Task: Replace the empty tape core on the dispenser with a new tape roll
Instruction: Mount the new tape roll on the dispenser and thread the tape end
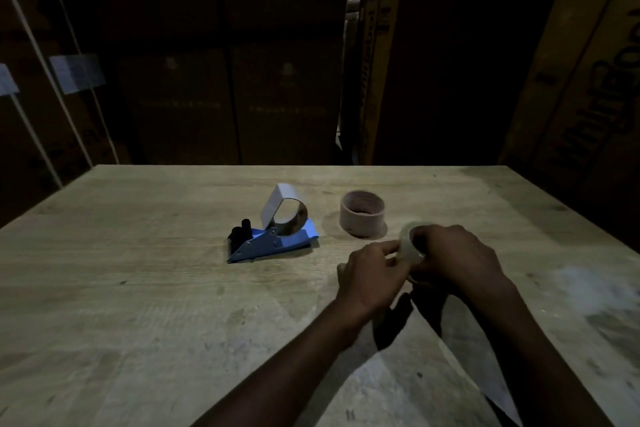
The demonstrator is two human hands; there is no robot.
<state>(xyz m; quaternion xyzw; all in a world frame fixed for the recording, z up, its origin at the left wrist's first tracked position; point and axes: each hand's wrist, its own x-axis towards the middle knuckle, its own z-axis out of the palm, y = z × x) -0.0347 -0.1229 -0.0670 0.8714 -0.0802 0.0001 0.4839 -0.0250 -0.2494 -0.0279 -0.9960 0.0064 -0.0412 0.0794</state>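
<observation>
The dispenser (272,236) lies on its side left of centre on the table (138,288), blue frame flat, black roller end pointing left and its metal hub facing up and bare. That looks deliberate: the hub is free to take a roll. Just right of it and a little farther off, the core (362,213) stands on end, an empty brownish cardboard ring, apparently set aside as done with.

Nearer and right of the core, both hands meet above the table around the new roll (408,246). The left hand (372,279) pinches at its near left edge with fingertips, probably hunting for the tape's loose end. The right hand (457,256) wraps the roll from the right, fingers closed over it to steady it. The roll looks pale, clear and glossy, mostly hidden by the fingers; its thickness cannot be judged.
</observation>
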